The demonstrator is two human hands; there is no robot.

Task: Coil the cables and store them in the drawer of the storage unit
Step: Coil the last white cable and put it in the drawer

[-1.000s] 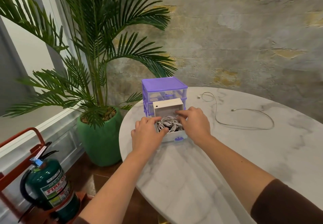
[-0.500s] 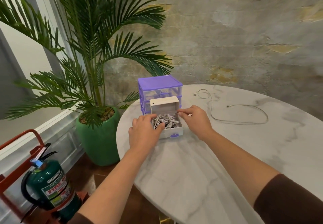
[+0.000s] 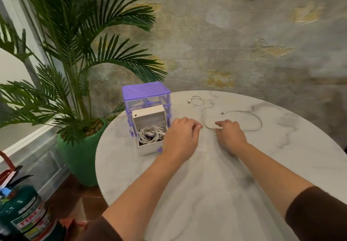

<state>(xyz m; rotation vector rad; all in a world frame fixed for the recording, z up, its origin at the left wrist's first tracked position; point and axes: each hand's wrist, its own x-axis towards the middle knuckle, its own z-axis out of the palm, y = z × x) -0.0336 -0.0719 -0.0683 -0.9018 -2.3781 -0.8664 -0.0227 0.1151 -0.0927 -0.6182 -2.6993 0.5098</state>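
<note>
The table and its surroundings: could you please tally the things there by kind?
Storage unit: 1
Open drawer: 1
Coiled cable bundle in the drawer: 1
Loose cable on the table: 1
Potted palm: 1
Fire extinguisher: 1
Total: 6

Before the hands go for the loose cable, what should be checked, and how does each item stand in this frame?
1. Drawer open to take another coil: ok, it is pulled out of the purple storage unit.
2. Room in the drawer: cannot tell; the coiled cables already fill much of it.
3. Loose cable within reach: ok, the right hand is at its near loop.
4. Both hands free: ok, the left hand and the right hand hold nothing.
5. Loose cable free of knots: ok, it lies spread on the table, with both plugs visible.
</note>
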